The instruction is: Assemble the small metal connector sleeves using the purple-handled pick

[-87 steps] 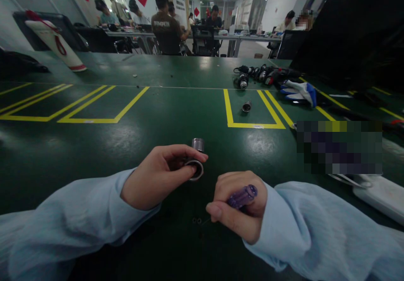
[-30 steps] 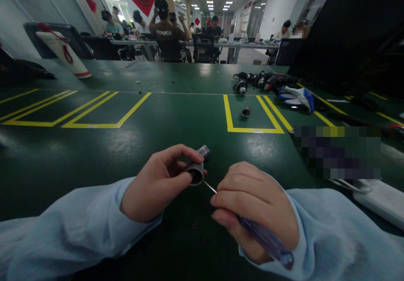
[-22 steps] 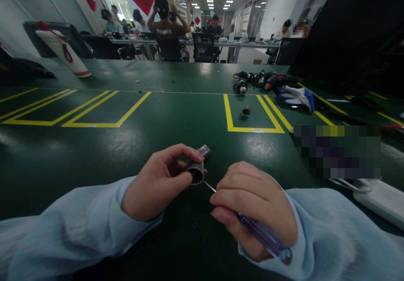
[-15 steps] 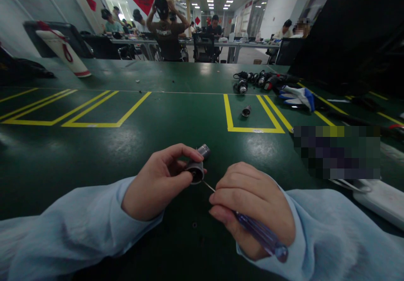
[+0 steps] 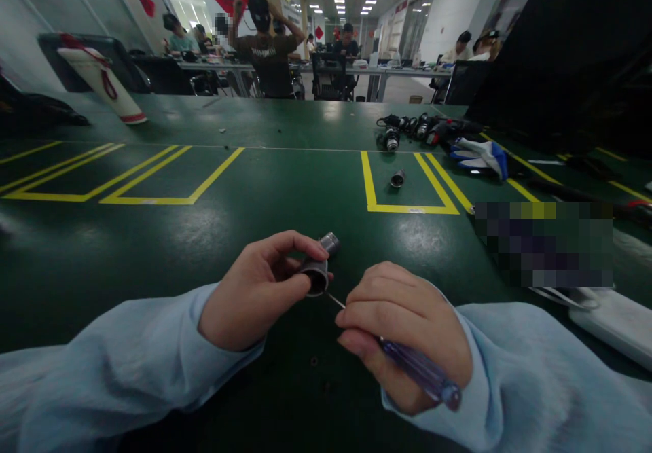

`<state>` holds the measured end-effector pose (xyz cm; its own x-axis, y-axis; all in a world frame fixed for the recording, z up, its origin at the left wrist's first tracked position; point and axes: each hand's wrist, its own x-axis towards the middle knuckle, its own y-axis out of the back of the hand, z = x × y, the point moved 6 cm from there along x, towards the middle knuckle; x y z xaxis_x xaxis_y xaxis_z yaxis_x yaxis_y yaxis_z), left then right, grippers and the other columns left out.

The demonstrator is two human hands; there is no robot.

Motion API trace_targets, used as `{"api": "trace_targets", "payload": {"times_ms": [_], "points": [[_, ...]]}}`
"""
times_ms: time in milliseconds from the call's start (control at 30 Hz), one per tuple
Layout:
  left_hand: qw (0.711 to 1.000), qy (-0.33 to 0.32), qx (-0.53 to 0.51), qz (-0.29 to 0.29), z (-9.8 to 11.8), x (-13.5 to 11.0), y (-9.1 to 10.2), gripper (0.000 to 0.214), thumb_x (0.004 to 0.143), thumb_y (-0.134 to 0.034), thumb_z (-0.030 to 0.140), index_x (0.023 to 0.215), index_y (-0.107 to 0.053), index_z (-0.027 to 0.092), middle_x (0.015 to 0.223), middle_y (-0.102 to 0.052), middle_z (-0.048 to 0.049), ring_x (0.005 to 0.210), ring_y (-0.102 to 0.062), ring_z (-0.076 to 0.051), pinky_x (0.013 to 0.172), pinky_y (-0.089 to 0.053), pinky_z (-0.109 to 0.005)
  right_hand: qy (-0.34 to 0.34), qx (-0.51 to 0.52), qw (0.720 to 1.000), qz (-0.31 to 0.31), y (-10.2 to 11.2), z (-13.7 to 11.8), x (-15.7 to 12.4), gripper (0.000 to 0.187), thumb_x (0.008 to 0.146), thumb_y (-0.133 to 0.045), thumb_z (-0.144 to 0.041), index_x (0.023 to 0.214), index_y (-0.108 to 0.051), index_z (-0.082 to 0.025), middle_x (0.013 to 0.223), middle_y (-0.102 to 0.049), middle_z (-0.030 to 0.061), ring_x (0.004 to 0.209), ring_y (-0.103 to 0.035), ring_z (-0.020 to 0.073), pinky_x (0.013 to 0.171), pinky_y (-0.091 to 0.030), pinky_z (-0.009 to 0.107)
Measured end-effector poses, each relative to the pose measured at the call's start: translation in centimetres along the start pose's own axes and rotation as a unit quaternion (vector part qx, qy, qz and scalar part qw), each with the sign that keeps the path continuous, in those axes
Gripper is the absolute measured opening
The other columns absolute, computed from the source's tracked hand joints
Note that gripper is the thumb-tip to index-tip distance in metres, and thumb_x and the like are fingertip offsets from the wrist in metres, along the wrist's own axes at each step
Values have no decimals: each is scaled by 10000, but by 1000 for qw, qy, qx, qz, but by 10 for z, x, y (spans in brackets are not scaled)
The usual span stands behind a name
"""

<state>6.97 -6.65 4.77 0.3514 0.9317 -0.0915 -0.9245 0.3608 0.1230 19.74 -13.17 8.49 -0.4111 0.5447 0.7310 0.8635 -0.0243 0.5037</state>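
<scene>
Between the thumb and fingers of my left hand (image 5: 259, 290) is a hollow grey metal fitting (image 5: 316, 278), its round mouth turned toward me. A narrower ridged cylinder (image 5: 330, 242) shows just beyond it; whether the two are joined I cannot tell. My right hand (image 5: 407, 331) is closed round a screwdriver (image 5: 422, 375) with a clear purple handle. Its thin shaft points up and left, and the tip meets the lower right rim of the fitting. The exact contact is too small to make out. A tiny ring (image 5: 314, 361) lies on the table below the hands.
The green table (image 5: 285, 188) carries yellow tape outlines. Inside one sits another metal fitting (image 5: 398, 179). Behind it are black cabled parts (image 5: 391, 139) and a blue-white glove (image 5: 479, 157). At right lies a white device (image 5: 614, 320). Several people sit at far desks.
The screwdriver handle has shifted slightly up and left with my right hand. My left hand and the fitting have barely moved.
</scene>
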Motion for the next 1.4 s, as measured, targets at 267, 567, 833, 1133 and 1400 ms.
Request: {"api": "trace_targets", "payload": {"times_ms": [267, 567, 833, 1133, 1400], "points": [[1000, 4, 7, 9, -3, 0, 4, 162, 636, -615, 116, 790, -576, 152, 799, -673, -21, 735, -663, -196, 652, -513, -279, -186, 203, 961, -25, -11, 16, -6, 228, 800, -511, -194, 583, -557, -142, 513, -576, 17, 505, -519, 98, 532, -423, 240], [999, 30, -23, 2, -4, -2, 2, 188, 654, -647, 152, 828, -574, 149, 791, -679, -35, 759, -661, -203, 686, -509, -280, -162, 161, 965, -126, -30, 23, -13, 203, 784, -530, -192, 586, -526, -149, 547, -559, 1, 523, -509, 96, 559, -427, 238], [999, 36, -34, 4, -4, -2, 0, 204, 632, -642, 145, 826, -579, 149, 786, -682, -34, 757, -660, -205, 691, -507, -290, -164, 135, 971, -111, -31, 23, -12, 202, 741, -551, -171, 543, -524, -137, 494, -497, -18, 488, -456, 79, 526, -382, 218], [997, 32, -72, 18, 1, -3, 0, 253, 628, -655, 120, 862, -564, 155, 912, -663, -44, 790, -647, -183, 721, -522, -279, -406, 360, 836, -79, -40, 62, -34, 299, 790, -563, -362, 622, -598, -117, 462, -541, -17, 388, -475, 56, 407, -375, 174], [996, 29, -83, 11, 0, -2, -1, 218, 627, -658, 106, 818, -567, 159, 946, -658, -39, 785, -637, -167, 732, -524, -282, -141, 221, 961, 87, 21, 40, 1, 174, 812, -514, -188, 691, -632, -146, 592, -619, 27, 576, -588, 130, 560, -482, 282]]}}
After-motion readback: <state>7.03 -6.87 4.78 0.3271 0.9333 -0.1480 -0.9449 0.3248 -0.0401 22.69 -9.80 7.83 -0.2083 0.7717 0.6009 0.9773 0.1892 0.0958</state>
